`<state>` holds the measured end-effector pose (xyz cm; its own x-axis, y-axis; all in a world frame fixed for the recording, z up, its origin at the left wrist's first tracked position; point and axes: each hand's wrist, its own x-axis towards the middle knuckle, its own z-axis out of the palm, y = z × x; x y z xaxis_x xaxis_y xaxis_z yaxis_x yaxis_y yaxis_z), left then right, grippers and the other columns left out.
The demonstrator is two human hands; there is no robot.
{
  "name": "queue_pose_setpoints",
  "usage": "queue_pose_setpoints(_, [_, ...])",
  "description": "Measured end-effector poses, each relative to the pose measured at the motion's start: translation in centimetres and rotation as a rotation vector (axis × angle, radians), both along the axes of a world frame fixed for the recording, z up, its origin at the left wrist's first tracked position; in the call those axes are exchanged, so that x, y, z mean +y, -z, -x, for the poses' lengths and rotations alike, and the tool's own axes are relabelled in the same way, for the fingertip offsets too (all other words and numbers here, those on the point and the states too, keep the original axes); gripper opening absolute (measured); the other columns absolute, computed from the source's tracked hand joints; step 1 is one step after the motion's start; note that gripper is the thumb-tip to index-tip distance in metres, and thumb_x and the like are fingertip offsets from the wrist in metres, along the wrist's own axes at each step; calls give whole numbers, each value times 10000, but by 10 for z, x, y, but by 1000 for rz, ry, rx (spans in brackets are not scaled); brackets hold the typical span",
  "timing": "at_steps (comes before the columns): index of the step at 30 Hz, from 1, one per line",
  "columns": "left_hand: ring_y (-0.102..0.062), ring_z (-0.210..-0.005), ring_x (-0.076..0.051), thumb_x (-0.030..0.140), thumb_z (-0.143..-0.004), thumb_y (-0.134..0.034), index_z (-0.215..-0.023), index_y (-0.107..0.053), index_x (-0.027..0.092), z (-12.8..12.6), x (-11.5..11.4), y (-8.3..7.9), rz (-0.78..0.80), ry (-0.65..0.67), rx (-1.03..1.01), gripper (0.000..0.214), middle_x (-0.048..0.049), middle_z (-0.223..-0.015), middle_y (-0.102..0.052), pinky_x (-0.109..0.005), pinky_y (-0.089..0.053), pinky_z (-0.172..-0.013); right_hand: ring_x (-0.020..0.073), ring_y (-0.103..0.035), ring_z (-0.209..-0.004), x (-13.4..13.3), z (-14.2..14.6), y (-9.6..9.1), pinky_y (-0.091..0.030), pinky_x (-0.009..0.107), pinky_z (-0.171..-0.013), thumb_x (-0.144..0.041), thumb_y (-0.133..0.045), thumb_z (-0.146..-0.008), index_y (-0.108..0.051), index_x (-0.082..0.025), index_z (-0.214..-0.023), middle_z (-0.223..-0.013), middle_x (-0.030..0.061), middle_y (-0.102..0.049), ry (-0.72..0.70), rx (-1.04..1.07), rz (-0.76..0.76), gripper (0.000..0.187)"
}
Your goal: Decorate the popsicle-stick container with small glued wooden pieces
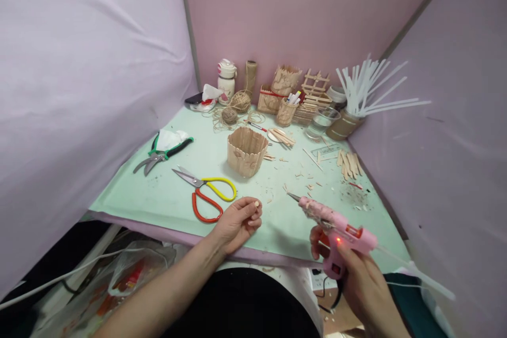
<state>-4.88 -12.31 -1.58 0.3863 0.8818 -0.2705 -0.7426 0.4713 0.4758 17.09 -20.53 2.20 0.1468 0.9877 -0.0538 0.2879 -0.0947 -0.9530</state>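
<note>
My left hand [242, 222] rests near the table's front edge, thumb and fingers pinched on a small pale wooden piece [257, 204]. On the right, my right hand [352, 269] grips a pink hot glue gun [336, 222] by its handle. Its red light is lit, its nozzle points left, and a white glue stick [431, 280] sticks out of the back. Beyond my hands stands a small wooden basket [247, 152] made of upright craft sticks. Scissors [206, 188] with one yellow and one red handle lie open just left of my left hand.
Green-handled pruning shears [158, 156] lie at the left. Twine balls [229, 115], a white bottle [226, 82], stick-built holders [285, 82], a water bowl [319, 124] and a jar of glue sticks [346, 124] line the back. Craft sticks [349, 163] and wood scraps lie at the right.
</note>
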Motion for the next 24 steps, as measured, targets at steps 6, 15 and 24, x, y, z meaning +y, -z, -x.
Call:
queue_pose_setpoints(6, [-416, -550, -35, 174, -599, -841, -686, -692, 106, 0, 3, 2, -34, -35, 24, 185, -20, -640, -553, -140, -294, -471, 158, -499, -555, -12, 21, 7, -453, 257, -510, -548, -448, -880, -708, -176, -945, -684, 45, -609, -54, -133, 12, 458])
queue_pose_setpoints(15, [-404, -532, -34, 194, -576, -855, -676, -703, 123, -1, 2, 4, -46, -32, 50, 196, -10, -612, -552, -158, -294, -482, 169, -497, -483, -13, 25, 14, -495, 286, -539, -520, -418, -907, -718, -198, -971, -542, 7, -544, -97, -302, -76, 445])
queue_pose_setpoints(24, [-398, -528, -40, 207, -562, -863, -669, -701, 117, -1, 2, 4, -45, -35, 84, 214, -3, -593, -529, -174, -292, -487, 187, -503, -446, -12, 26, 13, -493, 311, -512, -545, -427, -897, -716, -209, -987, -488, 4, -528, -123, -262, -44, 452])
